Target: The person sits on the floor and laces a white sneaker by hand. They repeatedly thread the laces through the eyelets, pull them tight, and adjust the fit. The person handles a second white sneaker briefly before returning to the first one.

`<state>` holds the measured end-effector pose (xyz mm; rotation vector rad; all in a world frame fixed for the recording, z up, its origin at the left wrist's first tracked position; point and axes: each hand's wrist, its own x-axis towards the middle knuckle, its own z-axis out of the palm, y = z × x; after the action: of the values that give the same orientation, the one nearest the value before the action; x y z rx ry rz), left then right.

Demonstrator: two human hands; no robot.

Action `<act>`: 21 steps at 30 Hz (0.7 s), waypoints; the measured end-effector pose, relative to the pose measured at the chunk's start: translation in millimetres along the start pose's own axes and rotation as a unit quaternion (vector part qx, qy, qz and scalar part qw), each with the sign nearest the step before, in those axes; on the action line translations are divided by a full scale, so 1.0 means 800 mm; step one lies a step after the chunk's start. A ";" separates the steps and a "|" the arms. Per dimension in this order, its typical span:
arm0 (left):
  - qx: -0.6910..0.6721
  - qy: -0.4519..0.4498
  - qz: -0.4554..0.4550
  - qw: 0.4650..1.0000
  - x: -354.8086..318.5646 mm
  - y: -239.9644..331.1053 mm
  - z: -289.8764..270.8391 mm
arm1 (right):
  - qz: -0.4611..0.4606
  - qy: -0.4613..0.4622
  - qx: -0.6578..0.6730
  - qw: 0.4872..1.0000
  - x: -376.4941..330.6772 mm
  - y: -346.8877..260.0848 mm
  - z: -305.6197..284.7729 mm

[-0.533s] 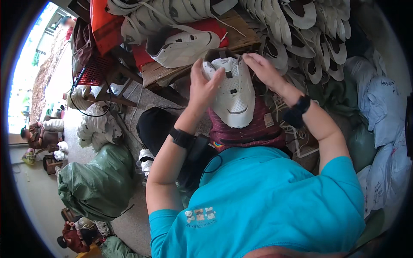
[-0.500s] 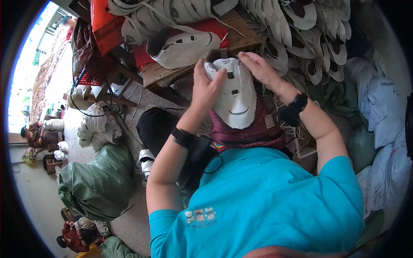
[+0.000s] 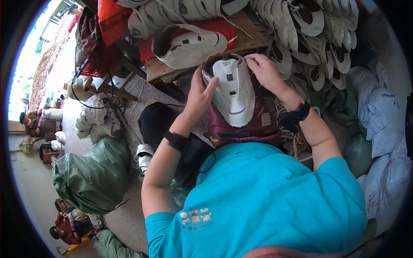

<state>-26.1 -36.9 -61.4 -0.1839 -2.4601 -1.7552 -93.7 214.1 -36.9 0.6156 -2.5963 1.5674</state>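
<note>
A white shoe upper (image 3: pixel 237 103) lies on a maroon striped cloth (image 3: pixel 258 124) over my lap, toe toward me, with its perforated tongue (image 3: pixel 226 71) showing. My left hand (image 3: pixel 200 92) grips its left edge, thumb on the front and fingers partly hidden along the side. At the right collar edge, my right hand (image 3: pixel 266 71) has its fingers bent onto the rim; the fingertips are partly hidden. Another white shoe upper (image 3: pixel 191 49) with a loose lace lies on its side just beyond, on a wooden bench (image 3: pixel 161 71).
Stacked white uppers (image 3: pixel 180 15) lie at the back of the bench, and several more hang in bunches (image 3: pixel 301 43) at the far right. Green sacks (image 3: pixel 94 176) stand at left, white sacks (image 3: pixel 383 124) at right. A red basket (image 3: pixel 97 60) is at far left. People (image 3: pixel 69 230) sit farther off.
The upper's opening has been spread wider around the tongue. My left thumb has drawn back toward the left edge, and my right fingers have moved onto the right collar rim. The view has shifted slightly.
</note>
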 end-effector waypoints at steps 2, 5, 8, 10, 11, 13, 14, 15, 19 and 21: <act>0.019 0.064 -0.038 0.997 -0.016 0.022 0.000 | 0.016 0.014 -0.021 1.000 -0.013 -0.021 -0.015; 0.070 0.155 0.065 0.983 -0.037 0.039 0.007 | 0.057 -0.046 0.101 0.992 -0.046 -0.066 -0.014; 0.051 0.075 0.070 0.993 -0.051 0.051 0.008 | 0.052 -0.071 0.162 0.983 -0.069 -0.082 -0.003; 0.015 0.052 0.083 0.995 -0.053 0.049 0.015 | 0.029 -0.073 0.132 0.988 -0.074 -0.085 0.004; 0.018 0.042 0.087 0.995 -0.055 0.053 0.014 | 0.032 -0.077 0.126 0.989 -0.073 -0.087 0.006; 0.080 0.029 0.154 0.984 -0.056 0.056 0.012 | -0.027 -0.079 0.026 0.996 -0.085 -0.083 -0.002; 0.092 0.016 0.173 0.981 -0.055 0.062 0.011 | -0.080 -0.074 -0.011 0.994 -0.075 -0.081 -0.002; 0.088 0.011 0.139 0.986 -0.055 0.059 0.015 | -0.067 -0.056 -0.026 0.996 -0.070 -0.083 -0.002; 0.044 -0.034 0.081 0.995 -0.058 0.053 0.023 | 0.008 -0.043 0.024 0.999 -0.082 -0.080 -0.011; 0.030 -0.035 0.064 0.997 -0.065 0.063 0.019 | 0.050 -0.062 0.051 0.995 -0.082 -0.101 -0.014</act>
<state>33.4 -7.7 -27.8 -0.3944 -2.4832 -1.6483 -6.1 211.5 20.3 0.6185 -2.6883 1.7562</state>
